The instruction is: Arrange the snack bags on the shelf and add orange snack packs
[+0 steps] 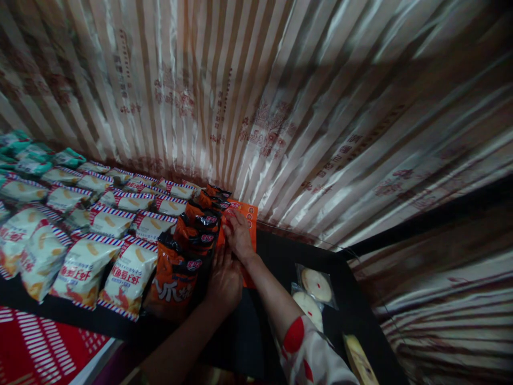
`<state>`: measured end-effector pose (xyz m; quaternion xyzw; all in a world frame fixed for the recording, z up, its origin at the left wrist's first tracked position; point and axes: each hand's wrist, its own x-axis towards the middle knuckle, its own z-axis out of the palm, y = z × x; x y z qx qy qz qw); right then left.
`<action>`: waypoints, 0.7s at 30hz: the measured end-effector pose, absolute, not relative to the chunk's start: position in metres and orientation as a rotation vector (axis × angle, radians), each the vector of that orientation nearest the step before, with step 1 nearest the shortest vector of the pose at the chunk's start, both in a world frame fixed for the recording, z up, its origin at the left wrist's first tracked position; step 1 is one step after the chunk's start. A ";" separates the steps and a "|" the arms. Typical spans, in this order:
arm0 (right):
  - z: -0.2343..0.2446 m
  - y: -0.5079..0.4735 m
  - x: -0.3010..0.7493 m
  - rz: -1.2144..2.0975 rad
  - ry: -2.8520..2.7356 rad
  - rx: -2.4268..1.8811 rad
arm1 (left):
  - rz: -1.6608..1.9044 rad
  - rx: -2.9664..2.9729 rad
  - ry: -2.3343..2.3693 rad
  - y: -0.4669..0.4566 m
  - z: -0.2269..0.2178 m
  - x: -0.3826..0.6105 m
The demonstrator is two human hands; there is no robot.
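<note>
A row of overlapping orange and black snack bags (192, 235) lies on a black table (280, 256). My left hand (223, 280) rests flat against the right side of that row, fingers stretched out. My right hand (238, 234) lies further back, fingers spread on a flat orange packet (247, 214) next to the row's far end. My right sleeve is white with red spots.
Rows of white snack bags (84, 267) with red and blue striped edges fill the left of the table. Green bags (32, 155) lie at the far left. Clear packets holding round white cakes (316, 286) sit at the right. A striped satin curtain (300, 107) hangs behind.
</note>
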<state>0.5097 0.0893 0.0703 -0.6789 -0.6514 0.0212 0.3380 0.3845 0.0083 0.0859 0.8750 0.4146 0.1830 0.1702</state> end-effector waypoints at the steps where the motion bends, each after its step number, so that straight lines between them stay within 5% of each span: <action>1: 0.073 0.084 0.513 0.029 -1.650 -1.798 | 0.528 2.487 1.180 0.008 0.086 0.384; 11: 0.093 0.026 0.561 0.235 -1.100 -2.407 | 0.445 2.463 1.298 0.010 0.083 0.385; 21: 0.087 0.037 0.575 0.517 -1.050 -2.391 | 0.419 2.535 1.280 0.010 0.083 0.384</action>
